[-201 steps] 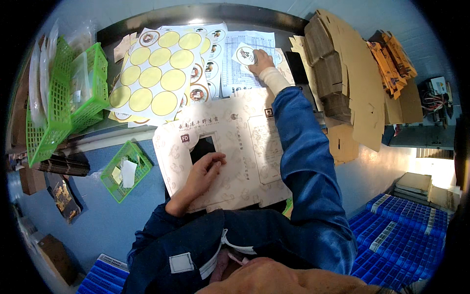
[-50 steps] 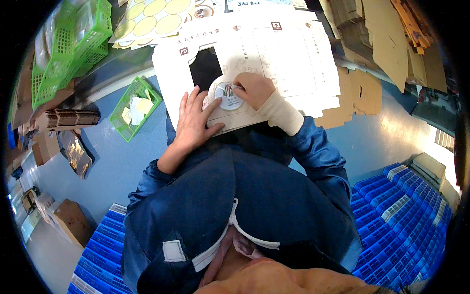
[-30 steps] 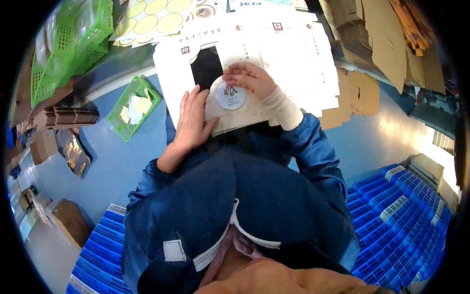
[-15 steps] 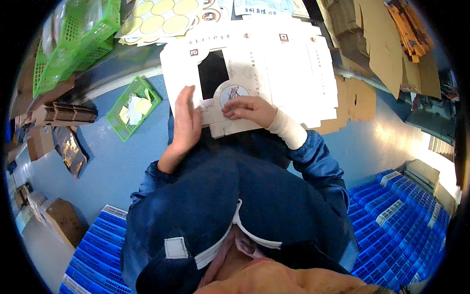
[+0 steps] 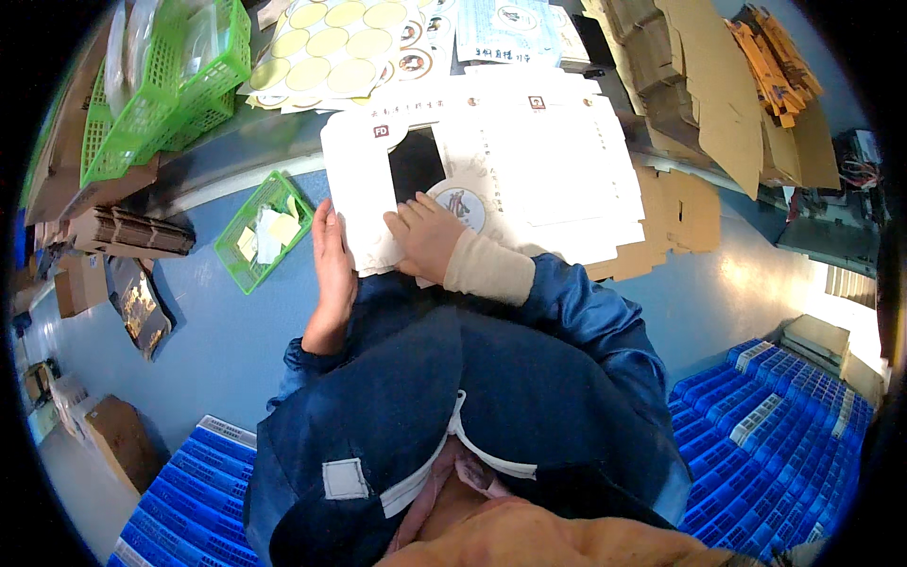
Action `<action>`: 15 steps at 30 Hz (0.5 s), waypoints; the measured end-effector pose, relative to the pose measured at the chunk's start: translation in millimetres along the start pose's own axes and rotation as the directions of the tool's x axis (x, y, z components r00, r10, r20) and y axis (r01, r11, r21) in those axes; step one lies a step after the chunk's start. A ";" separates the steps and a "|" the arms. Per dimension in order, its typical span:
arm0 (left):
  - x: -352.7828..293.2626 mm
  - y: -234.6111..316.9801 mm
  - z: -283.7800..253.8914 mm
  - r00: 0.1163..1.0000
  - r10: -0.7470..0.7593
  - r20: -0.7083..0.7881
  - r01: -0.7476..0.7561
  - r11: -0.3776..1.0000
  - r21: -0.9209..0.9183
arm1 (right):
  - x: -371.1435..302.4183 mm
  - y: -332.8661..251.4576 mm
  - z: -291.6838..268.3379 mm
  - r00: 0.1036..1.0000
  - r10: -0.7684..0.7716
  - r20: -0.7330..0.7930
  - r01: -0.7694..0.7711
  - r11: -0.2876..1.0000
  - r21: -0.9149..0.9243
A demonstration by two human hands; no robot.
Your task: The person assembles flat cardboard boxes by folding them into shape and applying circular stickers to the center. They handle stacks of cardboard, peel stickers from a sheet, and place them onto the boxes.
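A stack of flat white box blanks (image 5: 567, 180) lies in front of me, its near edge over my lap. The top blank has a dark window cut-out (image 5: 416, 163) at its left and a round sticker (image 5: 465, 210) with a small picture beside the window. My left hand (image 5: 333, 269) stands on edge along the left side of the stack, fingers stretched out and touching it. My right hand (image 5: 430, 236) rests palm down on the top blank, just left of the sticker and over the window's lower edge. Its fingers are slightly bent and apart, holding nothing.
Sheets of round yellow labels (image 5: 326, 42) lie on the table beyond. A green basket (image 5: 265, 231) with paper scraps sits at left, below larger green baskets (image 5: 161, 104). Brown cardboard (image 5: 713, 85) fills the far right. Blue stacked packs (image 5: 765, 444) flank me.
My right hand has slid left, off the sticker and toward the window. My left hand has moved left and nearer to me, from the blank's face to its left edge.
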State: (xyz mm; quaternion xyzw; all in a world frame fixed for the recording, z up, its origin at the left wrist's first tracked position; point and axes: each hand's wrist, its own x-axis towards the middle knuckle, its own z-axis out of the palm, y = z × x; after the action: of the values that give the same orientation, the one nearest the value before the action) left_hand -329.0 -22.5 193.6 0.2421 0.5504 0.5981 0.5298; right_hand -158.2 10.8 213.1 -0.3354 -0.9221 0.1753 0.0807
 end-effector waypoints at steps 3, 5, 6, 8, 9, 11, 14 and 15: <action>3.7 -9.5 -7.2 1.000 0.028 0.001 -0.028 1.000 0.008 | 1.3 1.6 -6.1 0.999 -0.005 0.032 0.004 0.999 0.032; 5.3 -11.9 -8.9 0.999 0.046 0.006 -0.046 0.999 0.012 | 3.2 1.8 -10.4 0.999 0.000 0.048 -0.002 0.999 0.042; 4.7 -11.2 -8.3 0.999 0.051 0.009 -0.051 0.999 0.017 | 3.2 1.6 -10.8 0.998 0.005 0.057 -0.008 0.999 0.051; 3.0 -9.3 -4.9 0.999 0.047 0.021 -0.048 0.998 0.042 | 3.3 5.2 -7.7 0.998 0.007 0.070 -0.011 0.999 0.051; 2.2 -7.5 -4.3 0.999 0.047 0.025 -0.048 0.997 0.058 | 4.3 4.9 -8.1 0.997 0.005 0.075 -0.009 0.999 0.053; 2.3 -10.3 -8.4 0.998 0.053 0.026 -0.054 0.998 0.040 | 2.4 3.9 -10.4 0.999 -0.017 0.041 0.014 0.998 0.068; 0.7 -12.2 -9.3 0.998 0.060 0.034 -0.059 0.998 -0.037 | -0.7 1.1 -18.7 0.999 -0.041 0.015 0.040 0.995 0.087; -0.1 -11.8 -9.2 0.997 0.065 0.034 -0.062 0.996 -0.071 | -1.0 -0.5 -23.6 0.999 -0.051 0.010 0.050 0.994 0.093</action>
State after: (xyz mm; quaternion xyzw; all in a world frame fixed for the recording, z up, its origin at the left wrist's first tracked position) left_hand -332.6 -28.3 180.3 0.2515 0.5114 0.6290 0.5287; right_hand -151.5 16.1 235.1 -0.3067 -0.9217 0.2178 0.0948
